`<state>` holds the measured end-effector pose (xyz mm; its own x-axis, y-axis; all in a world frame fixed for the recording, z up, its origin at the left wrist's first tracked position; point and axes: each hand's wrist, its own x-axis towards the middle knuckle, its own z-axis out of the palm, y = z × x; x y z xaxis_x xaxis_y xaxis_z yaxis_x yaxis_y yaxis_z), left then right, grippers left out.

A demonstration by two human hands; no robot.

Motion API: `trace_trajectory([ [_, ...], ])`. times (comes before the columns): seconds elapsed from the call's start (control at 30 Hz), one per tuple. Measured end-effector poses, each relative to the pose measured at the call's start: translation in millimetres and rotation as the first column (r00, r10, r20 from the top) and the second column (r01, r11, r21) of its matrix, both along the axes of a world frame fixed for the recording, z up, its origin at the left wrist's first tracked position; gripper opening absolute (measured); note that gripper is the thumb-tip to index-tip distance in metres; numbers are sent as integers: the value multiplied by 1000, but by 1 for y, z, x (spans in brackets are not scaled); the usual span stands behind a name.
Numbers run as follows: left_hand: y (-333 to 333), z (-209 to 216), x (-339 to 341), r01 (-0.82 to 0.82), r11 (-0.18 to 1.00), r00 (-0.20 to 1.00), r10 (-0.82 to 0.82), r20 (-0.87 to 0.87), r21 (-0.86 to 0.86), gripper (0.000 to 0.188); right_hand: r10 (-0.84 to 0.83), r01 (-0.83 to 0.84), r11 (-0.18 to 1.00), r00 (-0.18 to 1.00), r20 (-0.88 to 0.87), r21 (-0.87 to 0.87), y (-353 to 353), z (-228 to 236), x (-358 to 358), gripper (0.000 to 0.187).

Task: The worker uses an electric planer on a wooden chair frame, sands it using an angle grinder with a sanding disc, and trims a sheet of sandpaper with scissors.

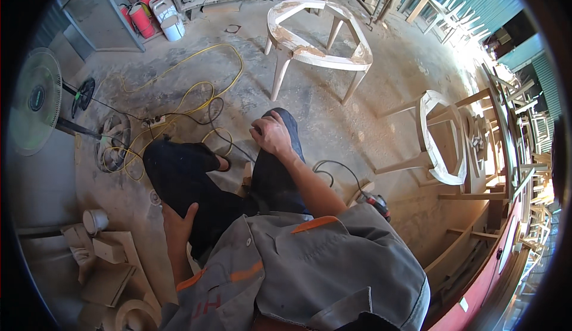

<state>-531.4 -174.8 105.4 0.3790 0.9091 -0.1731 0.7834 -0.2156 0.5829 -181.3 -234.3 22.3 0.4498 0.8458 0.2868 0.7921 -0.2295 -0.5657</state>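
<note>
I am seated, with both bare hands resting on my dark trousers. My left hand (180,219) lies along the outer side of my left thigh, thumb spread away from the fingers; part of it is hidden by the leg. My right hand (273,134) is draped over my right knee with its fingers loosely bent and nothing seen in them. Past the knees stands a pale wooden chair frame (357,66) on its legs, with no seat in it. A second seatless frame (424,122) lies tipped on its side at the right.
A pedestal fan (39,100) stands left, near a tangled yellow cord (208,95) on the floor. A corded power tool (376,204) lies by my right side. Wood pieces and cardboard (107,277) fill the lower left. Red and white jugs (142,21) and wooden racks (476,241) line the edges.
</note>
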Motion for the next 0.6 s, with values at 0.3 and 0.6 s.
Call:
trace_trajectory([
  [0.3, 21, -28, -23, -135, 973, 977, 100, -188, -188, 110, 199, -172, 965, 972, 125, -198, 38, -1, -39, 23],
  [0.6, 59, -83, -33, -85, 984, 969, 117, 216, -154, 108, 141, -108, 976, 975, 173, -190, 47, 26, -57, 17],
])
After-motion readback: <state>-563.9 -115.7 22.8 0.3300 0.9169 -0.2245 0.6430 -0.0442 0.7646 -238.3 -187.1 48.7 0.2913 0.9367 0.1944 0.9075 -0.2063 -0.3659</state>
